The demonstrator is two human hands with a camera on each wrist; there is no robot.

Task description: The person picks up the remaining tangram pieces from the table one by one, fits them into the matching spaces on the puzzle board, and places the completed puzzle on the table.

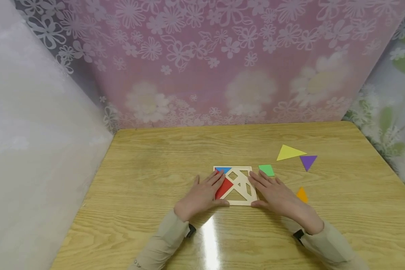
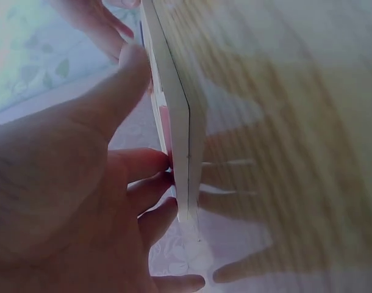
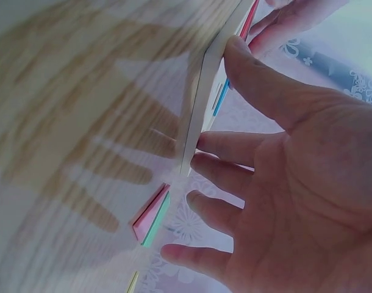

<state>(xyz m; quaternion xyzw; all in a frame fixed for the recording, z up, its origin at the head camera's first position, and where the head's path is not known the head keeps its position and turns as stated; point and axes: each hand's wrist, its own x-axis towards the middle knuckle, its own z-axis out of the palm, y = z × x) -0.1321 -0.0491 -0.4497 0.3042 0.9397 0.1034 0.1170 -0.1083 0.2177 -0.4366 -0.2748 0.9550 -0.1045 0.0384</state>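
A pale wooden tangram frame (image 1: 240,203) with cut-out slots lies flat on the table. A red piece (image 1: 225,188) and a blue piece (image 1: 224,170) sit in its left part, both partly covered by my left hand (image 1: 202,195). That hand's fingers lie straight over the left side, its thumb along the near edge. On the opposite side, fingertips of my right hand (image 1: 279,197) touch the frame's right border, fingers extended and thumb at the near right corner. Just past them is a green piece (image 1: 266,170). Neither hand grips a piece.
Farther right lie a yellow triangle (image 1: 288,152) and a purple triangle (image 1: 308,162), close together. An orange piece (image 1: 302,194) is partly hidden behind the right wrist. The wooden table (image 1: 148,168) meets flowered curtains (image 1: 202,75) at the back.
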